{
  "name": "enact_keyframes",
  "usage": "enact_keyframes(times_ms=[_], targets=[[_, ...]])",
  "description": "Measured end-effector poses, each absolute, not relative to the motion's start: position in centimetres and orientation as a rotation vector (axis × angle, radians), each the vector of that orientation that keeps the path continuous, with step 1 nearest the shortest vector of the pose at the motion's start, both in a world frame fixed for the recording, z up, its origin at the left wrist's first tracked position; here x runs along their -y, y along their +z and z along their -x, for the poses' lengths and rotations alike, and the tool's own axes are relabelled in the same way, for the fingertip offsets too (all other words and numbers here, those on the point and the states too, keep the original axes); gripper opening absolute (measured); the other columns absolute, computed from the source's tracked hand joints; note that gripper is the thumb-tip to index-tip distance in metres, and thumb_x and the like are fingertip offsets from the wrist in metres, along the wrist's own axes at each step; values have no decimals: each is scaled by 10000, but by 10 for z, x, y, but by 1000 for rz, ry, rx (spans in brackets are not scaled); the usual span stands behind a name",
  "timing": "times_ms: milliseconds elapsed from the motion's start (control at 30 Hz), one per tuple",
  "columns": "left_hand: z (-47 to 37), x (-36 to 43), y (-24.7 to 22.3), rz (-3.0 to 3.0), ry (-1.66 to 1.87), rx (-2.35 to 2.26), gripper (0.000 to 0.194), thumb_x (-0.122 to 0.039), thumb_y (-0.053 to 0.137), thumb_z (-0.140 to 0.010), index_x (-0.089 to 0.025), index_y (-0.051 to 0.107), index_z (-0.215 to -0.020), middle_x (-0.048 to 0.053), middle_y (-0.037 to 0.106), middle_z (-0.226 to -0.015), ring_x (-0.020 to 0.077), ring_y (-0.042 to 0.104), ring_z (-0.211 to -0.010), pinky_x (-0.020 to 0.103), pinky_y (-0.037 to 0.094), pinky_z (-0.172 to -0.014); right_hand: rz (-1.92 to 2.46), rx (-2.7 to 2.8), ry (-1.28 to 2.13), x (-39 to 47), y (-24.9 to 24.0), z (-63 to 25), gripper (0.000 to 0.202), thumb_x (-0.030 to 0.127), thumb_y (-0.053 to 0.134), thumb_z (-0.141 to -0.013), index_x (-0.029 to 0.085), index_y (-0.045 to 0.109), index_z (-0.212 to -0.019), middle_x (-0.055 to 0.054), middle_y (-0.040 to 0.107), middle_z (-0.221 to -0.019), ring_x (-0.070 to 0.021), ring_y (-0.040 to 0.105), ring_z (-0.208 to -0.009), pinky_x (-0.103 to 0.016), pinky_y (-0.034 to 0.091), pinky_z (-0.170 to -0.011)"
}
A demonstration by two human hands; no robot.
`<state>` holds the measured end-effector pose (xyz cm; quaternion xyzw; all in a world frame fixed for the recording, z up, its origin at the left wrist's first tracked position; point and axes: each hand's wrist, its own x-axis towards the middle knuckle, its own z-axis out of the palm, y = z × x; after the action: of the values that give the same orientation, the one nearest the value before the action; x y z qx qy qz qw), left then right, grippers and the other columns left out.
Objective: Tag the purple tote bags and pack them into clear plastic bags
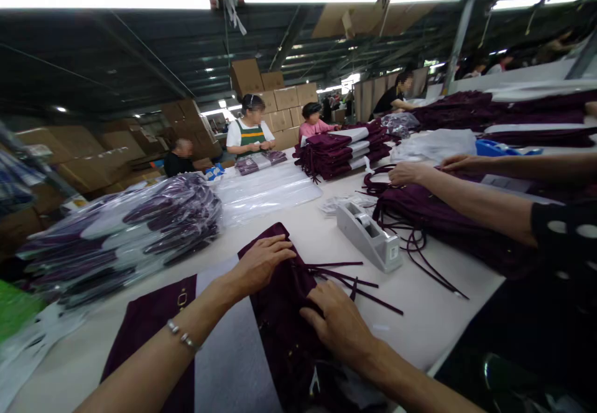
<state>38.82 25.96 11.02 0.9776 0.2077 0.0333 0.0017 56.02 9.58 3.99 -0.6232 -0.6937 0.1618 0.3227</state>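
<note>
A dark purple garment lies folded on the table in front of me, with a pale grey sheet across its middle. My left hand rests flat on the upper part of the folded garment, fingers stretched out. At the garment's right edge, my right hand has its fingers bent around the cloth, their tips partly hidden. Thin purple drawstrings trail from that edge onto the white tabletop.
A grey tape dispenser stands beyond my right hand. Bagged garments are piled left, near flat clear bags. Folded purple garments are stacked at the back. On the right, a co-worker's hands handle purple cloth.
</note>
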Motion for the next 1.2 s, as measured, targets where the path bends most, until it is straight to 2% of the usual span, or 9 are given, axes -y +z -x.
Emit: enact_keyframes(times_ms=[67, 167, 233, 367, 500, 633, 767, 967, 1200], targets=[[-405, -280, 103, -3100, -101, -472, 452, -64, 459, -833, -297, 676, -1154, 17, 677, -1308, 268, 443, -1399, 488, 300, -1166, 1658, 1750, 502, -94, 40, -563, 72, 247, 647, -907, 204, 639, -849, -39, 661, -925, -229, 562, -957, -342, 417, -869], [-415, -296, 106, -3091, -358, -389, 301, -63, 502, -758, -252, 709, -868, 29, 771, -927, 245, 678, -1056, 432, 379, -1081, 1650, 1588, 685, -94, 39, -569, 42, 245, 631, -909, 215, 636, -881, -19, 660, -923, -205, 582, -947, -305, 412, -834], [-420, -298, 114, -3039, -536, -478, 285, -48, 492, -698, -242, 689, -764, 24, 757, -780, 206, 702, -800, 336, 474, -872, 1664, 1516, 800, -95, 36, -572, 56, 233, 599, -910, 226, 625, -959, -8, 667, -906, -191, 607, -896, -292, 407, -791], [-432, -299, 117, -2899, -838, -619, 294, -48, 492, -637, -242, 691, -732, 28, 744, -713, 211, 675, -667, 284, 412, -574, 1741, 1513, 997, -97, 32, -578, 198, 213, 524, -903, 222, 591, -1089, -14, 678, -854, -198, 634, -817, -300, 397, -738], [-429, -306, 103, -2960, -738, -562, 241, -87, 517, -728, -232, 686, -819, 34, 747, -809, 225, 681, -784, 342, 474, -800, 1662, 1562, 1116, -108, 47, -596, 179, 272, 598, -862, 239, 635, -1034, -14, 696, -946, -200, 638, -886, -299, 414, -771], [-407, -328, 109, -3068, -502, -514, 123, -215, 654, -796, -260, 680, -908, 10, 726, -976, 243, 632, -1061, 505, 213, -1168, 1604, 1484, 962, -144, 75, -613, 367, 365, 694, -813, 204, 641, -1138, -61, 682, -1124, -218, 616, -1056, -311, 434, -901], [-390, -349, 124, -3052, -386, -569, 44, -266, 691, -831, -274, 665, -866, -32, 709, -1072, 224, 572, -1196, 496, 116, -1191, 1475, 1531, 1036, -196, 83, -603, 492, 498, 718, -781, 195, 653, -1162, -71, 700, -1129, -228, 636, -1019, -314, 464, -856], [-402, -348, 116, -3170, -348, -433, 119, -270, 536, -957, -239, 612, -871, -24, 677, -807, 170, 627, -851, 390, 324, -1072, 1424, 1565, 1570, -230, 44, -565, 389, 487, 779, -658, 185, 711, -894, -30, 710, -868, -221, 641, -809, -283, 461, -662], [-384, -377, 83, -2889, 373, -695, 422, -506, 595, -913, -259, 545, -1252, 102, 571, -1393, 282, 452, -1363, 497, 274, -1168, 1262, 1309, 1792, -245, 40, -578, 398, 380, 744, -688, 152, 681, -1008, -40, 708, -855, -178, 648, -734, -277, 502, -667]])
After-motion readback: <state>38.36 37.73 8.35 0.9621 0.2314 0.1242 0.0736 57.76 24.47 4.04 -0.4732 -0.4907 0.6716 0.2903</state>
